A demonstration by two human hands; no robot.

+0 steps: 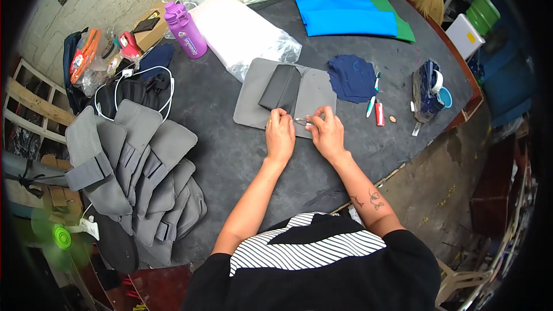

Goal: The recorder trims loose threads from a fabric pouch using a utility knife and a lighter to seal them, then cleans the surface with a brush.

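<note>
A grey fabric panel (247,101) with rounded corners lies flat on the dark table in front of me. A darker grey folded piece (281,87) sits on its middle, slanting away from me. My left hand (280,137) is closed at the near end of that piece, fingertips pinching its edge. Just right of it, my right hand (327,133) is closed on small silvery snips (302,121), their tip pointing toward the left fingers. The fingers partly cover the snips and the pinched edge.
Grey sewn panels (138,178) are heaped on the left. A purple bottle (187,31) and plastic-wrapped white sheets (236,29) stand beyond. Navy fabric pieces (351,78), pens (373,95), a red-and-white tube (379,113) and a tape dispenser (427,92) lie right. Blue bag (343,11) behind.
</note>
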